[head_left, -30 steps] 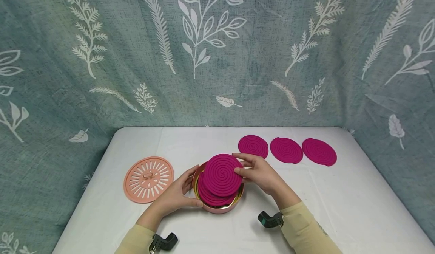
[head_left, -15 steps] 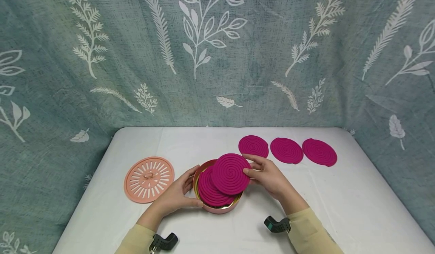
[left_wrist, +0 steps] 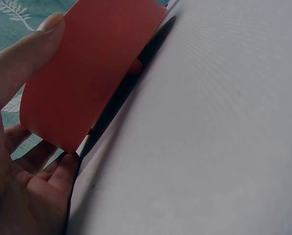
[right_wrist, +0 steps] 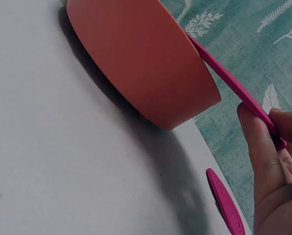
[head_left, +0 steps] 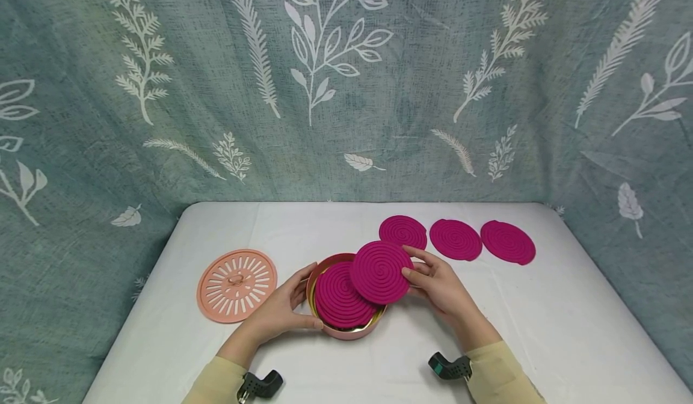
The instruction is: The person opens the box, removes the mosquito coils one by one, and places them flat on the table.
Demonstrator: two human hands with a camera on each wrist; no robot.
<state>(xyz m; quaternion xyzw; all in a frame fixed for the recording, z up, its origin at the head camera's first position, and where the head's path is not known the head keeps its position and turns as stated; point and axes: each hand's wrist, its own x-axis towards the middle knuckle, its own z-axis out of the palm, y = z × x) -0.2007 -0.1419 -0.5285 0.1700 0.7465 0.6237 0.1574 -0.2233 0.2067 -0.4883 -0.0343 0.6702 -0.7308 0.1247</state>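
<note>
My left hand [head_left: 276,314] grips the side of a round pink tin [head_left: 346,334] with a gold-coloured inside, its thumb at the near rim. In the left wrist view, the thumb lies over the tin's outer wall [left_wrist: 87,73] and several fingers curl below. A magenta spiral coaster [head_left: 342,300] lies inside the tin. Between thumb and fingers my right hand [head_left: 437,282] pinches another magenta spiral coaster [head_left: 381,272], which overlaps the tin's right rim. The right wrist view shows that held coaster [right_wrist: 231,83] edge-on, slanting up from the tin's rim.
Three more magenta coasters lie in a row at the table's back right: a left one [head_left: 403,231], a middle one [head_left: 456,239] and a right one [head_left: 508,242]. A peach slotted lid [head_left: 236,280] lies left of the tin on the white table [head_left: 541,326]. Behind hangs a patterned curtain [head_left: 400,145].
My right hand has moved to the right with the pinched coaster, uncovering more of the coaster in the tin. The left hand and tin have stayed in place.
</note>
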